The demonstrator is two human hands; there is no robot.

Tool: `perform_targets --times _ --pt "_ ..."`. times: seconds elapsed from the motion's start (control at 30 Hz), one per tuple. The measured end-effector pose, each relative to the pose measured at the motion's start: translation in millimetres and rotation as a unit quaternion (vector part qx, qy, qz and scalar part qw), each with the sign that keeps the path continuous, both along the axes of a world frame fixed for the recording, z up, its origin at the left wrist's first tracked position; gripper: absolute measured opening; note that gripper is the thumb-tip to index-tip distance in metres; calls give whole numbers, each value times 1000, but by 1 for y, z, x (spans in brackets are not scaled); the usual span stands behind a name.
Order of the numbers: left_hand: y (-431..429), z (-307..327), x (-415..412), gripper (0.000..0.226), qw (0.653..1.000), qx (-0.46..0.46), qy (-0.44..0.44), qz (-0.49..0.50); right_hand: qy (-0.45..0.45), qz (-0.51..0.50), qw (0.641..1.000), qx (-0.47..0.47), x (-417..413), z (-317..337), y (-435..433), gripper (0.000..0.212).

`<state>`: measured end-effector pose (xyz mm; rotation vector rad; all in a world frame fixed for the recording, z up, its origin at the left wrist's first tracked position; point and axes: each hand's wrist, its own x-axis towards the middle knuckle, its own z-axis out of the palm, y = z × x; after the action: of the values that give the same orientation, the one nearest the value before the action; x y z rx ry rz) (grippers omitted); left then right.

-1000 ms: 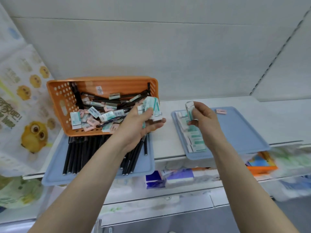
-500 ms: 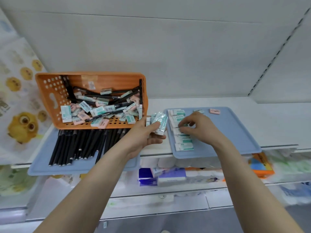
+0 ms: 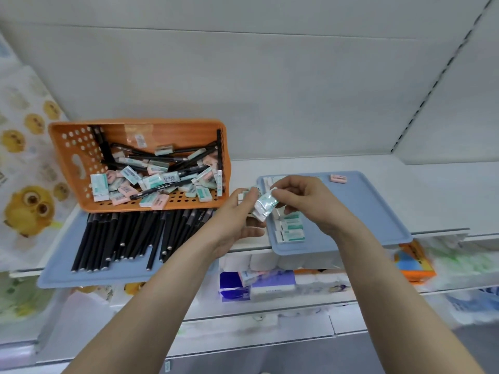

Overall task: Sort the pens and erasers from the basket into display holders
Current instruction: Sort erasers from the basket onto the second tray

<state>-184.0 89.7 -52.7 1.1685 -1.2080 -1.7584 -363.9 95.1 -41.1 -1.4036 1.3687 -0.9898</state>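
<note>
While the tilted orange basket (image 3: pixel 135 125) rests on the pen tray (image 3: pixel 67 276) at centre left, my left hand (image 3: pixel 235 220) grips a stack of erasers (image 3: pixel 245 195) and my right hand (image 3: pixel 310 203), risen from the eraser row (image 3: pixel 291 231) it partly hides, pinches the top eraser (image 3: pixel 266 207).

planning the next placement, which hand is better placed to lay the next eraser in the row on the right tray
Right. The right hand pinches an eraser and hangs over the right blue tray, just above the eraser row. The left hand grips the spare erasers, left of that tray.
</note>
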Motion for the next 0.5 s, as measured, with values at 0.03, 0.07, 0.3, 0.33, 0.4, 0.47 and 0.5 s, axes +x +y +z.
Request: perform_targets --times 0.03,0.07,0.3,0.33,0.4,0.47,0.5 --pt "-1 1 0 21 1000 18 18 6 -28 -1 999 17 -2 1 1 7" --pt "-2 1 0 19 999 30 33 8 -52 5 998 35 -5 1 2 7" --pt "-9 -11 5 14 998 -6 25 50 -23 -134 989 53 -25 -7 13 4" --pt "-10 -13 7 14 998 -6 27 54 26 -138 988 71 -28 -11 14 6" --pt "-13 -14 10 18 999 -6 29 44 97 -131 981 106 -27 -21 17 9" --pt "-13 -14 11 23 999 -9 25 20 125 -148 976 98 -20 -28 18 7" --pt "-13 -14 11 24 1000 -12 23 10 144 -161 973 82 -16 -29 19 6"
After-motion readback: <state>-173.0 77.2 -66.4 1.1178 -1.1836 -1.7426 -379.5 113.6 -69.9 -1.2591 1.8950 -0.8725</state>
